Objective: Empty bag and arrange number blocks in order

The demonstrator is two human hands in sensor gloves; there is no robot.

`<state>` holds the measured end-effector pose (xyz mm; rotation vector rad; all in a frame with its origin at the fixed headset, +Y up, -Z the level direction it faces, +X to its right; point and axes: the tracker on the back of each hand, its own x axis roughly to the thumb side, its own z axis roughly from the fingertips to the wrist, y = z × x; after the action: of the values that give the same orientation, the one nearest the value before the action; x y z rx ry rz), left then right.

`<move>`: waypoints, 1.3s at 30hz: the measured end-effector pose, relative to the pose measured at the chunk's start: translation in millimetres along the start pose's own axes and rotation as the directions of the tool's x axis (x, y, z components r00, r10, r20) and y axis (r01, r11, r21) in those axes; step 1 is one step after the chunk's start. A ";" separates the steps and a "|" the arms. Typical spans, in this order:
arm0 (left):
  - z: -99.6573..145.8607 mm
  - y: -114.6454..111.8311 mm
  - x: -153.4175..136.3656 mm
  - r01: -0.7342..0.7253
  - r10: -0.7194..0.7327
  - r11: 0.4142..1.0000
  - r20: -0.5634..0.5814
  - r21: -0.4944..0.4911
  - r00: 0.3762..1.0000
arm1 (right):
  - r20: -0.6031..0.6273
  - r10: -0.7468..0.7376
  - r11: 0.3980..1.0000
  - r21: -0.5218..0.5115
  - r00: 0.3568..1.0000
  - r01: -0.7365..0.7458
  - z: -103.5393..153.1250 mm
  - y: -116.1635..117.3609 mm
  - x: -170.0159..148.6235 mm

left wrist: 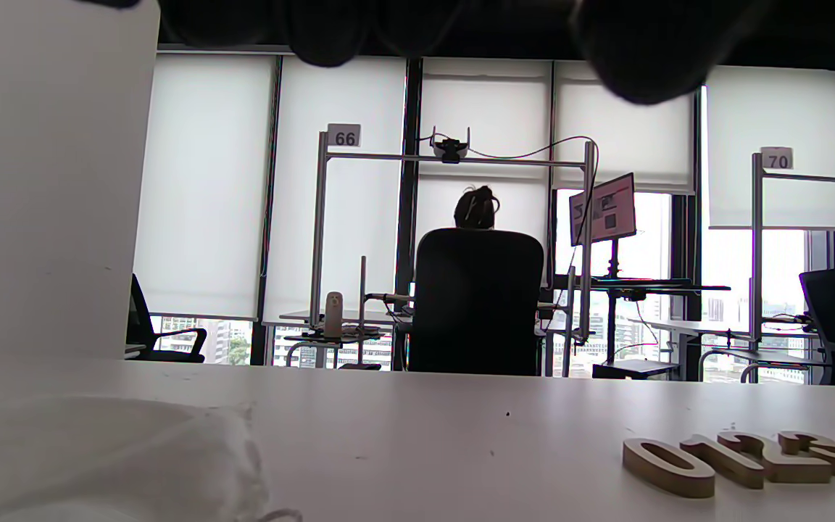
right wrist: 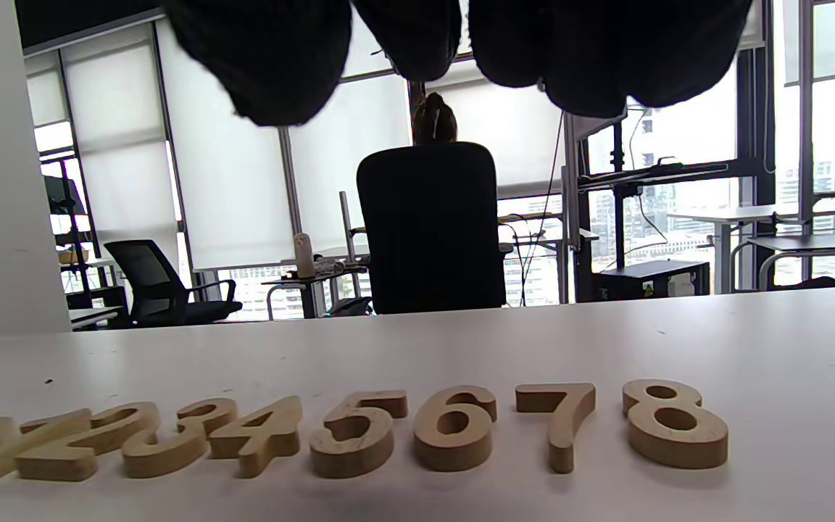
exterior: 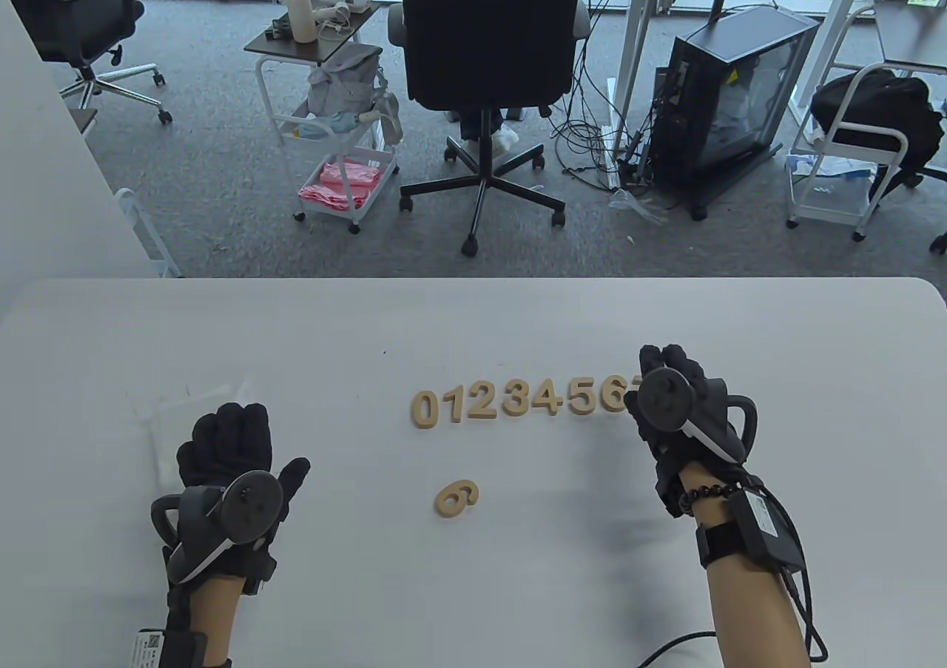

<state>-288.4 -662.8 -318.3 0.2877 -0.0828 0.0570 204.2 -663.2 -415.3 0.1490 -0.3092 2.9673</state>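
Wooden row (exterior: 529,402): number blocks 0 to 8 side by side on the white tabletop (exterior: 473,328), digits 0 to 6 plain in the table view, 7 half hidden and 8 fully hidden there behind the right hand; 7 (right wrist: 559,420) and 8 (right wrist: 671,424) plain in the right wrist view, lying flat, 8 at the row's right end.
Loose block (exterior: 456,498): single wooden 9, flat on the tabletop, nearer than the row, below its left end, well apart from both hands.
Bag (exterior: 189,416): clear plastic, lying well left of the row, partly under the left hand's fingers; seen as a pale crumpled shape (left wrist: 113,457) in the left wrist view.
Left hand (exterior: 233,468): palm down, fingers curled loosely on the bag; grasp on it impossible to tell.
Right hand (exterior: 684,409): hovering over the row's right end, fingers (right wrist: 272,51) hanging clear above the blocks, released, grasping nothing.
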 end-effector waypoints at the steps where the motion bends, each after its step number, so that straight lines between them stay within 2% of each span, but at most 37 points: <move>1: 0.0 0.0 0.0 -0.002 0.002 1.000 0.001 0.000 1.000 | 0.024 -0.021 1.000 -0.010 0.999 0.021 7.6 -4.5 8.9; 5: -0.1 0.1 1.1 -0.012 0.012 1.000 0.010 0.001 1.000 | 0.107 -0.089 0.995 -0.037 0.990 0.094 31.4 -15.2 44.9; 9: 0.0 0.2 4.7 -0.022 0.022 1.000 0.028 0.000 0.999 | 0.195 -0.107 0.994 -0.011 0.975 0.111 42.9 -11.8 85.5; 14: 0.2 1.9 8.1 -0.028 0.028 1.000 0.044 0.007 0.999 | 0.330 -0.086 0.992 0.117 0.940 0.049 41.2 10.4 142.0; 20: 0.0 1.1 10.0 -0.032 0.032 0.999 0.060 0.005 0.998 | 0.373 -0.066 0.958 0.282 0.925 -0.045 26.8 46.7 184.1; 23: 0.3 1.0 9.5 -0.032 0.032 0.999 0.056 0.000 0.998 | 0.383 -0.066 0.926 0.368 0.922 -0.087 23.3 69.6 200.4; 27: 0.7 2.1 7.9 -0.034 0.033 0.999 0.050 0.007 0.998 | 0.405 -0.050 0.897 0.419 0.913 -0.137 21.0 93.3 215.6; 32: 2.7 4.1 3.8 -0.047 0.047 0.999 0.032 0.018 0.998 | 0.430 -0.005 0.864 0.456 0.903 -0.213 14.5 111.9 225.5; 39: 2.0 5.0 1.3 -0.050 0.049 0.999 0.021 0.020 0.999 | 0.438 -0.010 0.829 0.506 0.899 -0.238 10.7 132.3 229.7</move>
<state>-287.5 -658.6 -314.8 0.3069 -0.1096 0.1041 -42.3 -760.6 -404.6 0.8824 0.5341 3.0210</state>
